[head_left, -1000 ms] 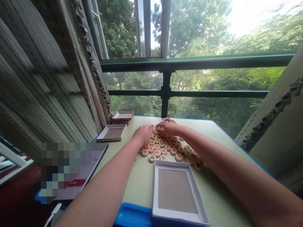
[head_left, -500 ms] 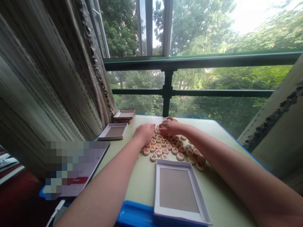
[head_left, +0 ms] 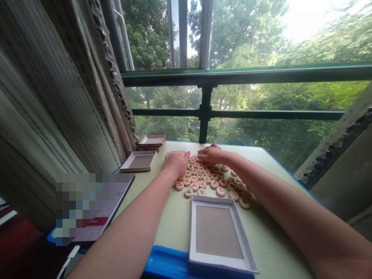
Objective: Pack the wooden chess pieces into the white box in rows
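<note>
Many round wooden xiangqi pieces (head_left: 200, 175) lie spread on the pale table, marked with red or black characters; a few show plain faces. My left hand (head_left: 176, 162) rests at the left side of the spread, its thumb stretched out toward the pieces and its other fingers mostly hidden behind the back of the hand. At the far side, my right hand (head_left: 214, 154) reaches over the pieces with fingers extended and slightly apart. It seems to touch some at the far edge. Nearest me, an open white box tray (head_left: 194, 232) with a grey-brown bottom stands close to the front pieces.
Another shallow white box part (head_left: 124, 169) lies at the left, with stacked brown-edged boxes (head_left: 151, 142) behind it. A partly blurred flat purplish item (head_left: 116, 205) lies at the left edge. Curtains (head_left: 58, 97) and a green window rail (head_left: 247, 77) border the table (head_left: 171, 224).
My right hand has shifted slightly right and its fingers sit closer together. The left hand is almost unmoved. Pieces have barely shifted.
</note>
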Demonstrator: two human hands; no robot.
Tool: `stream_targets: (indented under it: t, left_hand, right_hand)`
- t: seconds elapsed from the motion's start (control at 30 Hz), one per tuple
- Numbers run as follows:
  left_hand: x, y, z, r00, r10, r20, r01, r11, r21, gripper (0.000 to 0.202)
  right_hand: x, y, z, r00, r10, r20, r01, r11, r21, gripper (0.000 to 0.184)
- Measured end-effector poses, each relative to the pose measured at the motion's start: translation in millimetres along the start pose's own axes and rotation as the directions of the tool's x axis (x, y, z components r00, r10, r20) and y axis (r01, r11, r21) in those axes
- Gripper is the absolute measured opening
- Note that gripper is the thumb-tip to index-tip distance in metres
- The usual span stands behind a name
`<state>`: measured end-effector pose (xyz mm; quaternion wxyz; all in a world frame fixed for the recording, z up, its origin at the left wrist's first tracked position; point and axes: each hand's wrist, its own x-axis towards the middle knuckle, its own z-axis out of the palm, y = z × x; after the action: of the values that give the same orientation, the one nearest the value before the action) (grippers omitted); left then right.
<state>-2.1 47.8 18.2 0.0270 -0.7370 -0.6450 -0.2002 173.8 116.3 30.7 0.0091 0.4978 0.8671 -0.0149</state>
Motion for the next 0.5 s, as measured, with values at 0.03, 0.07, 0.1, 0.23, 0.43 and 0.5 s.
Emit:
stream_targets:
  t: [0.03, 0.07, 0.1, 0.23, 0.43, 0.5]
  left_hand:
    - [0.0, 0.1, 0.1, 1.000, -0.001, 0.002, 0.001, 1.000, 0.004, 0.051]
    - [-0.1, 0.2, 0.3, 1.000, -0.004, 0.003, 0.004, 1.000, 0.010, 0.051]
    - [-0.3, 0.4, 0.4, 1.000, -0.007, 0.005, 0.007, 1.000, 0.017, 0.052]
    - [-1.1, 1.5, 0.4, 1.000, 0.000, 0.005, 0.000, 0.999, 0.049, 0.052]
    - [-1.0, 0.7, 0.9, 1.000, -0.005, -0.015, 0.005, 0.999, 0.047, 0.046]
    - [-0.8, -0.7, 2.3, 1.000, -0.006, -0.022, 0.007, 0.999, 0.036, 0.043]
  right_hand:
    - [0.4, 0.4, 0.0, 1.000, -0.024, -0.014, 0.024, 1.000, 0.001, 0.051]
    - [0.8, 0.7, 0.5, 0.998, -0.057, -0.037, 0.057, 0.998, 0.003, 0.048]
    - [1.3, 0.9, 1.3, 0.993, -0.097, -0.068, 0.098, 0.995, 0.006, 0.045]
    - [1.7, -0.1, 4.9, 0.963, -0.199, -0.181, 0.206, 0.978, 0.019, 0.034]
    - [-1.8, -6.2, 1.9, 0.943, -0.243, -0.229, 0.270, 0.958, 0.099, 0.028]
    - [-2.3, -7.4, 0.7, 0.943, -0.227, -0.245, 0.259, 0.960, 0.108, 0.029]
